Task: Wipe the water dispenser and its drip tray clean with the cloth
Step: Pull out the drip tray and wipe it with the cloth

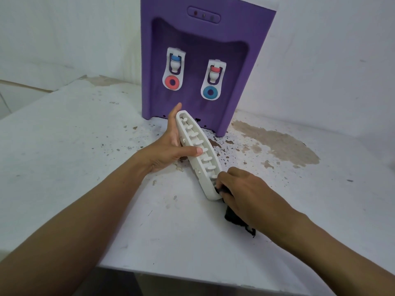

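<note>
1. Head view, looking down: a purple plastic tabletop water dispenser (213, 35) stands upright at the far middle of a white painted counter (85, 146), against a white wall (331, 60).
2. Dispenser front: two white taps, the left tap (174, 69) with a blue cap and red ring, the right tap (213, 80) with a red cap and blue ring.
3. A white slotted plastic drip tray (193, 161) is off the dispenser, just in front of its base. It is tipped on its long edge and runs from far left to near right. Whether its near end rests on the counter cannot be told.
4. The left hand (171, 146) grasps the tray's far half, thumb over the near rim and fingers (178, 107) along its left side.
5. The right hand (245, 189) has its fingers curled round a black cloth (235, 218), pressing it to the tray's near end; a loose tail lies on the counter below the wrist.
6. A brown patch of bare surface (282, 144) lies right of the tray, with dark specks around the dispenser base.
</note>
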